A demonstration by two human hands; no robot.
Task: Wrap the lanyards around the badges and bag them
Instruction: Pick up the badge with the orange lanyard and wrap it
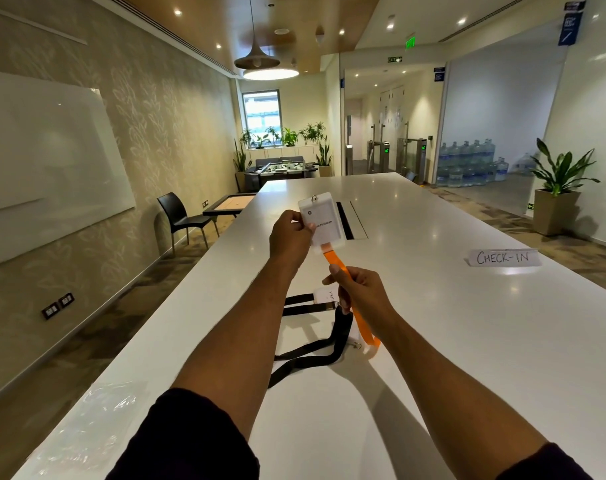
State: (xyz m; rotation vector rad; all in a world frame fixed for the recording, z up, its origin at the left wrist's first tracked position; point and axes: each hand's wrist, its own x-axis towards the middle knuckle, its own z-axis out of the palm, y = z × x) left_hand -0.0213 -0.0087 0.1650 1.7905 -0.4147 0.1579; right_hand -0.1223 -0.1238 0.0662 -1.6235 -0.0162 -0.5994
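Badge [321,220] with the orange lanyard [337,266] is held up over the white table [467,323], pinched at its left edge by the left hand [289,237], thumb on the printed face. The strap comes out from under the badge's lower edge and runs down into the right hand [358,289], whose fingers curl round it with the thumb pressing on top; the loose tail hangs from that fist, its end close to the tabletop.

Only a narrow edge of the holder sits in the left pinch, so I judge that a firm pull from the right hand could twist the badge or slip it free. If the strap goes slack instead, the turns will likely sit loose and spring off before bagging. The hanging tail could also drag across what lies below it.

Below the hands a second badge [324,296] lies flat with its black lanyard [315,351] sprawled in loops, not yet wrapped. Clear plastic bags [97,417] lie at the near left corner, close to the table edge, where a sleeve might sweep them off. A folded CHECK-IN sign [504,258] stands well apart to the right.
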